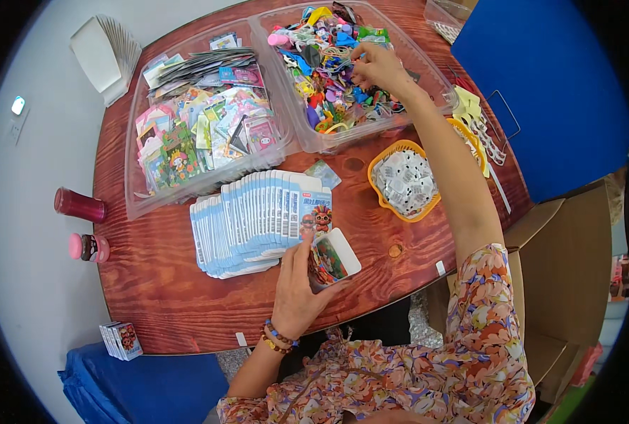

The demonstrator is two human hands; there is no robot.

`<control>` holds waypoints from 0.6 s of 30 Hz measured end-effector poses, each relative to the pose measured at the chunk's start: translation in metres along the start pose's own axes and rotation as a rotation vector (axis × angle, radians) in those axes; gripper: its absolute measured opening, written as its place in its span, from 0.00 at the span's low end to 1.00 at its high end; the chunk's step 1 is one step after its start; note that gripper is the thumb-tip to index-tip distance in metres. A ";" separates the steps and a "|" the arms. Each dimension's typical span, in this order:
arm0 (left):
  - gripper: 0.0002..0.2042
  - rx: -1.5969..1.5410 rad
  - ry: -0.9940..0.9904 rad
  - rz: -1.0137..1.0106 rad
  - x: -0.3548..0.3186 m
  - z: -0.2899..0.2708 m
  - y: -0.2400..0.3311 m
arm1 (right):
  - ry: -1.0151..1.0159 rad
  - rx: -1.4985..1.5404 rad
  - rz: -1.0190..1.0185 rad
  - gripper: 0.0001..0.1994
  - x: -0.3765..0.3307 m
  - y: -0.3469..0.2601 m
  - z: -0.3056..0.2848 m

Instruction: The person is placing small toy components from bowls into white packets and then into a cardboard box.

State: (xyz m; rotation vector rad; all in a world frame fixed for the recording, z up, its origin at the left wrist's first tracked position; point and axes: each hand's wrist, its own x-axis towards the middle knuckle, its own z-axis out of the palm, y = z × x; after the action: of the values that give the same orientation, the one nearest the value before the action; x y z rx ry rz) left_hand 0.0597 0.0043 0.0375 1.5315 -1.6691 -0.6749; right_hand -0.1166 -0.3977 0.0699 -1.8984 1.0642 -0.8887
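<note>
My left hand (300, 290) grips a small open box (336, 258) at the table's front, thumb and fingers on its sides. Its white flap stands up, and colourful items show inside. Over a clear plastic bin of mixed small toys (328, 78), my right hand (379, 69) has its fingers curled together among the trinkets; what they pinch is hidden. Beside the left hand lies a fanned stack of light blue and white flat boxes (247, 219), the nearest printed with cartoon figures.
A second clear bin (136, 180) holds picture cards. An orange basket (375, 185) of small white packets sits under my right forearm. Two pink-red jars (81, 205) stand at the left edge, above a small stack of boxes (121, 340). Cardboard (565, 254) stands at right.
</note>
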 end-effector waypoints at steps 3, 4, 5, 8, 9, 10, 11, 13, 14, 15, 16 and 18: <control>0.49 0.006 0.014 0.008 0.000 -0.002 0.000 | 0.018 -0.743 -0.383 0.12 0.007 -0.007 0.012; 0.49 0.004 0.013 0.009 0.000 -0.002 0.001 | 0.016 -0.915 -0.396 0.13 0.011 -0.011 0.016; 0.49 0.000 0.007 0.012 0.000 -0.002 0.001 | 0.019 -0.915 -0.395 0.13 0.014 -0.008 0.016; 0.48 0.000 0.014 0.011 0.000 -0.003 0.001 | 0.006 -1.055 -0.431 0.11 0.023 -0.008 0.013; 0.48 -0.009 0.016 0.005 -0.001 -0.003 -0.001 | 0.010 -0.968 -0.414 0.09 0.019 -0.013 0.008; 0.47 -0.019 0.015 0.004 0.000 -0.005 -0.003 | 0.015 -0.882 -0.394 0.07 0.016 -0.019 0.003; 0.47 -0.022 0.018 0.005 -0.001 -0.005 -0.001 | 0.009 -0.882 -0.398 0.07 0.009 -0.030 -0.003; 0.47 -0.027 0.026 -0.007 -0.001 -0.003 0.001 | -0.023 -0.226 -0.268 0.08 -0.005 -0.053 -0.013; 0.46 -0.032 0.020 -0.009 -0.001 -0.003 0.002 | -0.044 -0.100 -0.256 0.10 -0.010 -0.060 -0.019; 0.46 -0.035 0.016 -0.008 0.000 -0.001 0.002 | -0.042 -0.103 -0.252 0.10 -0.013 -0.063 -0.021; 0.46 -0.019 0.035 0.026 0.001 0.002 0.000 | -0.098 -0.214 -0.162 0.10 -0.016 -0.065 -0.024; 0.45 -0.006 0.056 0.068 0.005 0.004 -0.001 | -0.130 -0.354 -0.075 0.11 -0.020 -0.066 -0.028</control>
State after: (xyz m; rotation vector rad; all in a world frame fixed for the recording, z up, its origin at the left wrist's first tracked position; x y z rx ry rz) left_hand 0.0567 -0.0012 0.0355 1.4696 -1.6671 -0.5956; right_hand -0.1246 -0.3642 0.1358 -2.2669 1.1335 -0.6363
